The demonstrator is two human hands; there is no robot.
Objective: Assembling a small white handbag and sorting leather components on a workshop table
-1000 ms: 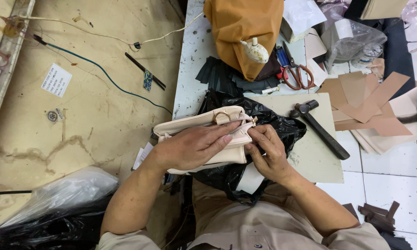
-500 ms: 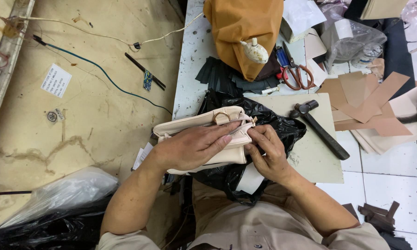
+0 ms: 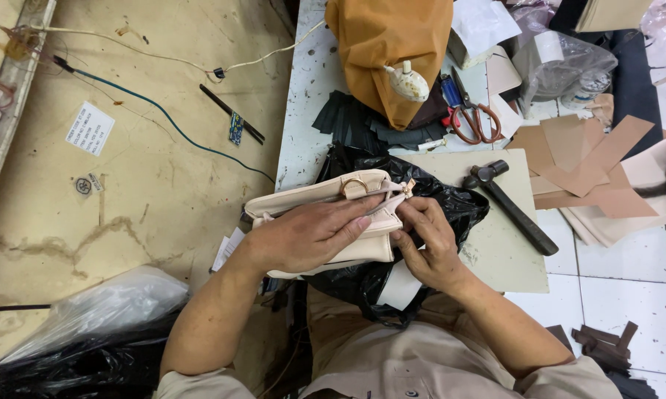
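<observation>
Left hand [image 3: 307, 236] laid flat across the cream handbag [image 3: 325, 222], fingers stretched and pressing down on its upper face, thumb side toward the near edge. Right hand [image 3: 425, 240] at the right end of the handbag, fingers curled and pinching that end near the zip pull [image 3: 405, 188]; exactly what sits between the fingertips cannot be told. Handbag lying on its side at the near edge of the white worktable [image 3: 303, 111], partly over a black plastic bag [image 3: 459, 207], with a gold ring fitting [image 3: 354, 185] on its far edge.

To the right of the hands, a black hammer [image 3: 507, 207] resting at a slant on a pale green cutting mat [image 3: 495, 251]. Farther off on the table, an upright brown bag [image 3: 388, 52] with a small white bottle [image 3: 407, 81] against it, a stack of black leather pieces [image 3: 355, 122] to its near left, and red-handled scissors [image 3: 473, 118] to its right. Tan cut-out pieces [image 3: 584, 159] fanned at the right side. On the floor at left, a green cable [image 3: 163, 122], a paper label [image 3: 89, 128] and clear plastic sheeting [image 3: 104, 310] near the person's left elbow.
</observation>
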